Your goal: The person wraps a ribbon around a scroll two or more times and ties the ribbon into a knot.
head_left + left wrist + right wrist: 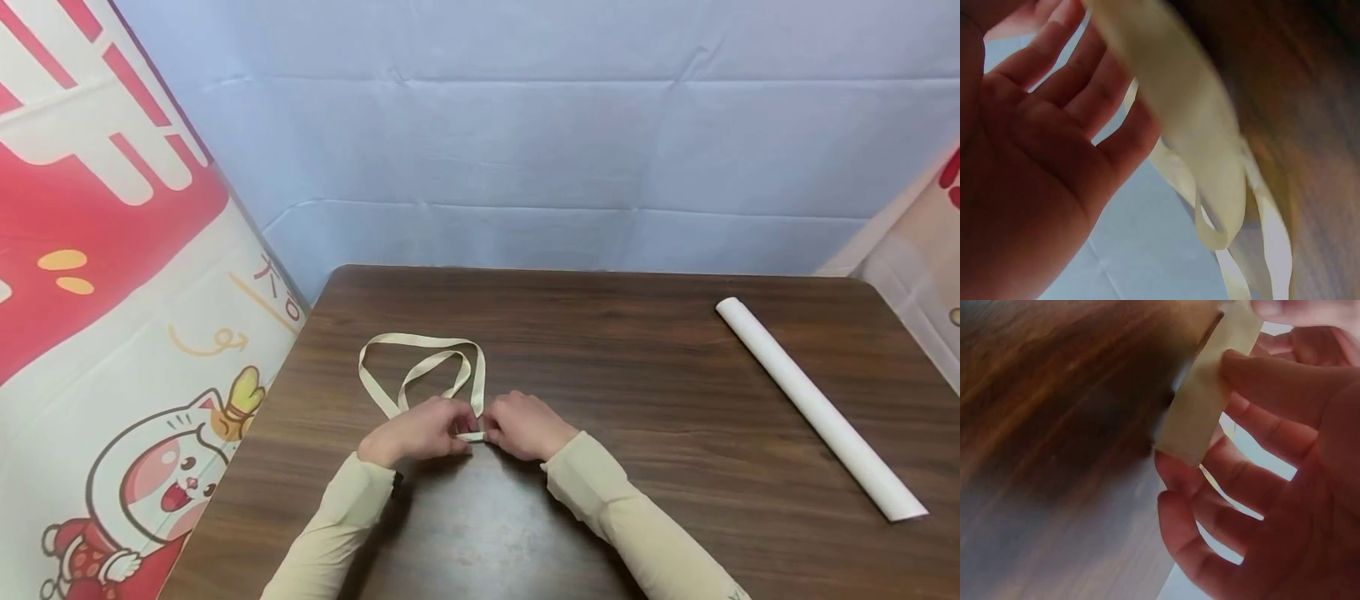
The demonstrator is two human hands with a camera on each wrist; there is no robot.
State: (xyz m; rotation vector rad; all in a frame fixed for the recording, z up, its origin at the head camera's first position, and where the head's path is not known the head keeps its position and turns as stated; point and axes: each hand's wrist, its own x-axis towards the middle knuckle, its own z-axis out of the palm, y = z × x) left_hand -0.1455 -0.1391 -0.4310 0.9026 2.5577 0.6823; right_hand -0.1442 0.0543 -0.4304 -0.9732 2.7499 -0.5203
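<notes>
A long cream ribbon [422,340] lies in loose loops on the brown table [615,350], just beyond the hands. My left hand [423,429] and right hand [528,425] meet close together and pinch a short flat stretch of it between them. In the right wrist view, my right hand [1260,450] presses its thumb onto the ribbon [1194,409] near a straight-cut end, with fingers underneath. In the left wrist view, the ribbon [1175,94] runs past the fingers of my left hand [1054,156] and hangs in a fold; the thumb's grip is hidden there.
A white rolled tube [821,408] lies slantwise on the right side of the table. Pale blue cloth [525,142] hangs behind the table, and a printed cartoon cloth [150,458] hangs along the left edge.
</notes>
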